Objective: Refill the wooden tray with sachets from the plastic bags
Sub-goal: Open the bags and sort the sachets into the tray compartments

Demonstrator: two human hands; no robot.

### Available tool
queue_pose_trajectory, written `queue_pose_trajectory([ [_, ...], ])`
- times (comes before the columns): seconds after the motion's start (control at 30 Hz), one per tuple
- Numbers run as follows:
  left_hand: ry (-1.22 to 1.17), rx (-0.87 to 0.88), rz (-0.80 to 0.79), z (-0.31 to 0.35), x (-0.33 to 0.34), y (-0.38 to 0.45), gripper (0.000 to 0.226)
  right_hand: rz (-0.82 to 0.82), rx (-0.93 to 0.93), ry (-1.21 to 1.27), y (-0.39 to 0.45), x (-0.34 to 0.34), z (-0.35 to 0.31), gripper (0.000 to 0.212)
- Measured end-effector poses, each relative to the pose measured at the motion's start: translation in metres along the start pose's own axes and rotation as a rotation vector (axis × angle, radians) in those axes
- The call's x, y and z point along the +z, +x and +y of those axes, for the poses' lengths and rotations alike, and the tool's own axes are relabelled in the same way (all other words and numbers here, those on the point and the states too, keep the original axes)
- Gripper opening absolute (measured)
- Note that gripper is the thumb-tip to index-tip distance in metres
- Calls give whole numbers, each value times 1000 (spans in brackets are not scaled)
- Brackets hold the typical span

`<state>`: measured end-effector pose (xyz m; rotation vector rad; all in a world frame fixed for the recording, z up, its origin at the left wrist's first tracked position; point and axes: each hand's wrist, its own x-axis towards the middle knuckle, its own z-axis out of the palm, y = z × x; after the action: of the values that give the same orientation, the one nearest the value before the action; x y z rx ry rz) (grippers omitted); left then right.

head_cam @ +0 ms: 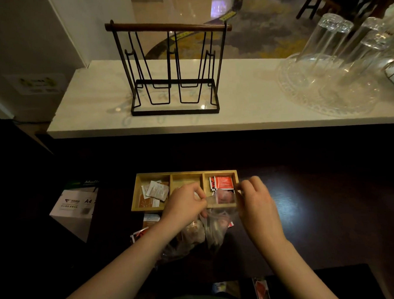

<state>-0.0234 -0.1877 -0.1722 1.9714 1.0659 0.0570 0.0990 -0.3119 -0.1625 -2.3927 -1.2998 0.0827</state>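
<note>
Plastic bag [213, 218] stretched open between left hand [184, 200] and right hand [257, 198].
Both grips pinched on its mouth, directly before wooden tray [170, 175]; red sachets [223, 182] nearest right.

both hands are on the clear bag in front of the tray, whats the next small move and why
Probably pull the bag's mouth apart. The left hand and right hand each pinch an edge of the clear plastic bag just in front of the wooden tray, and sachets still sit inside it. The tray's middle compartment looks empty, so that seems the slot to fill.
</note>
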Motion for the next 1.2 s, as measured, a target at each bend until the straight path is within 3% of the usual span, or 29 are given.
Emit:
queue_pose_trajectory([
  [0.07,-37,-30,9,0,0,2,8,-82,-143,155,-8,0,-19,16],
  [0.13,-44,-47,7,-1,1,3,6,-249,-216,213,-18,7,-34,34],
  [0.23,-56,-29,-21,-5,0,4,2,-283,-165,198,-20,25,-33,52],
  [0.43,-208,25,-61,-11,-7,-6,21,-205,-148,110,-3,32,-26,26],
  [0.57,-474,-90,-24,-25,-8,-10,22,-211,-104,108,6,26,-22,23],
  [0.83,-717,-429,-137,-48,-8,-11,37,-120,-322,311,24,-22,-54,23],
  [1.0,-1145,-447,-293,-51,-10,-15,57,-16,-291,700,48,-34,-75,14],
  [1.1,-1207,-451,-71,-49,-19,-13,52,-5,-238,763,63,-26,-73,11],
  [1.2,-1064,-408,178,-63,-30,-9,45,-56,-239,699,76,-19,-59,4],
])
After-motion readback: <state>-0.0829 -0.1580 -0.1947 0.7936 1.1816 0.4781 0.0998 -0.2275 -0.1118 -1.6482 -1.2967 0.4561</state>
